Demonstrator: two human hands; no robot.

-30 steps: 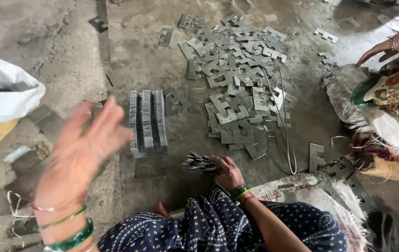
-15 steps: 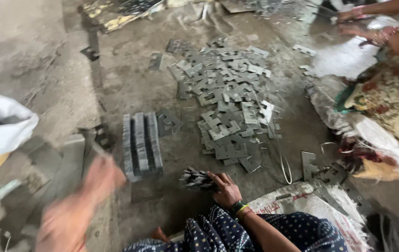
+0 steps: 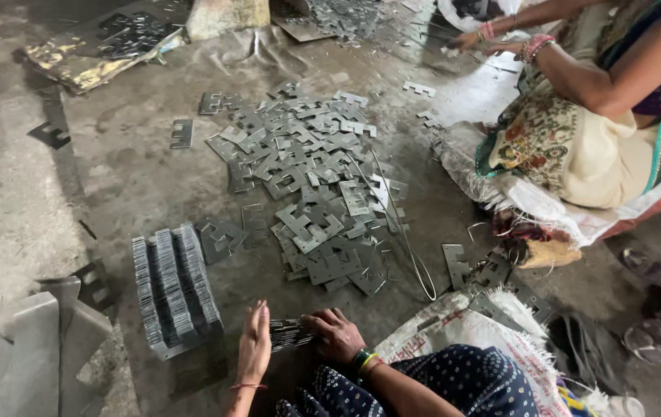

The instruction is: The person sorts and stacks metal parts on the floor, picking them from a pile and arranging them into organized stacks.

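My left hand (image 3: 254, 344) and my right hand (image 3: 335, 335) press from both sides on a small bundle of thin grey metal plates (image 3: 289, 333) held edge-up just above the floor. The left palm lies flat against the bundle's left end; the right fingers curl over its right end. To the left stands a neat stack of the same plates (image 3: 174, 287), set on edge in three rows. Ahead lies a loose heap of flat notched metal plates (image 3: 306, 185) spread over the concrete floor.
Another person (image 3: 593, 116) sits at the right on a cloth, hands reaching toward more plates at the top. A bent wire (image 3: 400, 232) crosses the heap. A white sack (image 3: 454, 324) lies by my knee. Grey metal sheets (image 3: 45, 340) stand at the lower left.
My left hand came down from mid-air at the left and now rests against the bundle's left end. The view tilted up and right, showing more of the other person.
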